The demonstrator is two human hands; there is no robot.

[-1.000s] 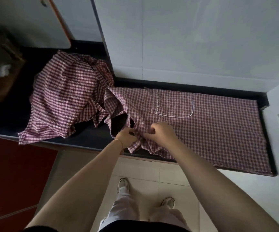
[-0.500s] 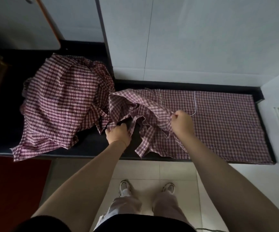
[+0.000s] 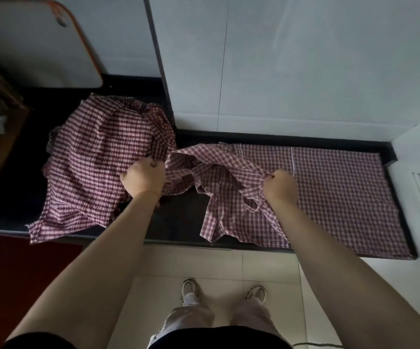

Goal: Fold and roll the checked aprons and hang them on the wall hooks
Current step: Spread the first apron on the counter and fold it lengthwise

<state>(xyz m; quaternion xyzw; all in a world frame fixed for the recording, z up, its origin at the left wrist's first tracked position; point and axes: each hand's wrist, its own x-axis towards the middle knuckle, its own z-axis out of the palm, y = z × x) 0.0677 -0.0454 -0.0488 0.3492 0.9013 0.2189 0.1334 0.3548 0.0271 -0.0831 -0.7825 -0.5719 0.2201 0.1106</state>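
On the dark counter [image 3: 178, 222], along its right half, a checked apron [image 3: 342, 192] lies mostly flat, its left end lifted and bunched. Both fists are curled tight on that loose end: the left hand [image 3: 142, 177] grips it near the counter's middle, the right hand [image 3: 280, 186] pinches a fold further right. A second crumpled apron [image 3: 95, 167] sits toward the left end, one corner drooping over the front edge.
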